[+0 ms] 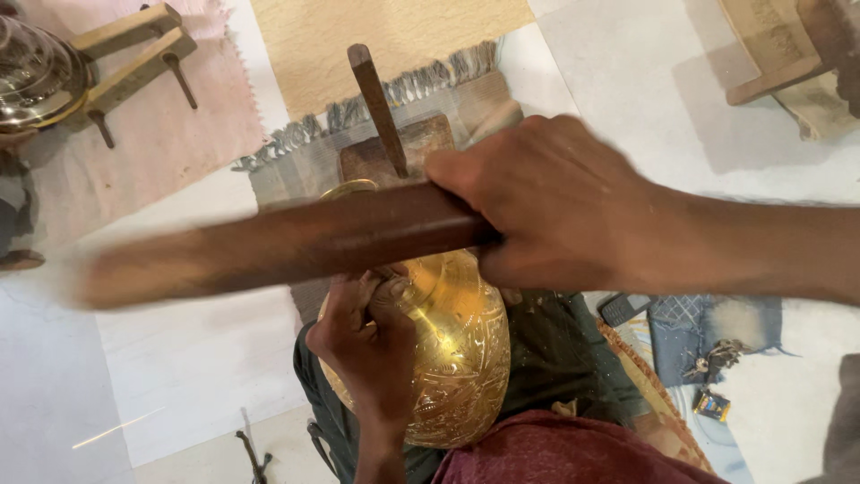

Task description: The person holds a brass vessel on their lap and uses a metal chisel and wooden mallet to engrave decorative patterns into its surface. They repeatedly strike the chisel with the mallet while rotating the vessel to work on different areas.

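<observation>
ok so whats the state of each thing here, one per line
brass pot: on its side in the lap, engraved
wooden mallet: gripped, blurred in motion
right hand: closed on mallet
left hand: pressed on pot
upright wooden stick: standing tilted behind pot

Pale tiled floor [179, 358], fringed rug [385, 36]

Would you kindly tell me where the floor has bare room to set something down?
Bare floor lies left of the brass vase, and more beyond the right hand. It is crowded around the wooden block and beside the keys.
</observation>
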`<state>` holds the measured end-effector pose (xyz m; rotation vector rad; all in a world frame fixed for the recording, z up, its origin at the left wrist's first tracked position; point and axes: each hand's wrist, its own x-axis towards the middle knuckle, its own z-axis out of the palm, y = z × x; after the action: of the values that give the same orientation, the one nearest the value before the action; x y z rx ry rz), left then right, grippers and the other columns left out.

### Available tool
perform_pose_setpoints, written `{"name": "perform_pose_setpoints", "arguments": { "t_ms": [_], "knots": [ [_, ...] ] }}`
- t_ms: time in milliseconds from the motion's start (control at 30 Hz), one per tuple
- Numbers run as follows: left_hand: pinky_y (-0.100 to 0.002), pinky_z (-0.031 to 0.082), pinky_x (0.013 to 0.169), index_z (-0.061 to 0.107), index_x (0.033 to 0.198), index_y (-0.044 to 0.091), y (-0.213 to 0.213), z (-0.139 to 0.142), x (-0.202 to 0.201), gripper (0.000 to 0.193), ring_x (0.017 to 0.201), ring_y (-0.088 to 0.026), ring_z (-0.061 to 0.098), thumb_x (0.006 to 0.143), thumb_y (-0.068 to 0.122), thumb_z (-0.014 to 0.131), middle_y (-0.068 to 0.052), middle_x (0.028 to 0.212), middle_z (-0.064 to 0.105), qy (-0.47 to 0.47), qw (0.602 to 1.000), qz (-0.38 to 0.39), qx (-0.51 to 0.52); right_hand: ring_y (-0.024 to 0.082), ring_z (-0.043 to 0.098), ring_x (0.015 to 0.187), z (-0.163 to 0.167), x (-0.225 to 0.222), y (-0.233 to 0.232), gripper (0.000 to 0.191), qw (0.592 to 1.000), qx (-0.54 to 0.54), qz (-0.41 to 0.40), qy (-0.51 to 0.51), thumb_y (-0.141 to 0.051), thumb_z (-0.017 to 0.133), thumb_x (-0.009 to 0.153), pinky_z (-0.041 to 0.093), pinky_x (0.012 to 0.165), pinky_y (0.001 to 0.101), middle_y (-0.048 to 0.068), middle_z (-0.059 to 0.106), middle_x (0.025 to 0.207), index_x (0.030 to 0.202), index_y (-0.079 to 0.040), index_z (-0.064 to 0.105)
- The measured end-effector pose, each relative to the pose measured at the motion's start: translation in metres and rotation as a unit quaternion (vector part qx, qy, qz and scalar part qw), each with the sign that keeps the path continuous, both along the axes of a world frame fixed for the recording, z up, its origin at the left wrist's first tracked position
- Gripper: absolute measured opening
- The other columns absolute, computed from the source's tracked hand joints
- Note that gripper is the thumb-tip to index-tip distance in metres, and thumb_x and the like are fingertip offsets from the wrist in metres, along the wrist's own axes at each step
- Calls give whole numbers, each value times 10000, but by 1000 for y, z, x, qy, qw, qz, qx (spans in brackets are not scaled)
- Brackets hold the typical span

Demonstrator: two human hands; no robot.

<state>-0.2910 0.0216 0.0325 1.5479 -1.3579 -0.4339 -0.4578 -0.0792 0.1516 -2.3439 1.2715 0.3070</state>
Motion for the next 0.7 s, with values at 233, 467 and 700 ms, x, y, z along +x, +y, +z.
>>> {"name": "perform_pose_setpoints", "arguments": {
  "t_ms": [233,467,700],
  "knots": [
    [-220,627,698,705,1003,22,1,-11,9,152,807,-88,757,978,-84,600,-63,912,778,10,1000,1,-20,129,600,581,2,8,-4,289,995,67,-71,-25,-47,648,820,504,505,280,6,586,767,1066,-188,592],
    [-214,616,720,711,1047,-5,5,-9,11,164,816,-93,741,934,-91,630,-59,910,769,62,998,4,-2,147,583,535,6,15,0,264,996,36,-38,79,-42,619,851,482,472,299,23,580,756,1088,-139,556],
    [-247,556,653,684,904,-34,6,-4,16,78,738,-105,697,870,-102,664,-70,874,756,40,999,15,-3,155,581,518,13,24,3,252,995,36,-26,92,-46,622,839,474,461,299,20,584,722,1065,-131,552]
  ]
}}
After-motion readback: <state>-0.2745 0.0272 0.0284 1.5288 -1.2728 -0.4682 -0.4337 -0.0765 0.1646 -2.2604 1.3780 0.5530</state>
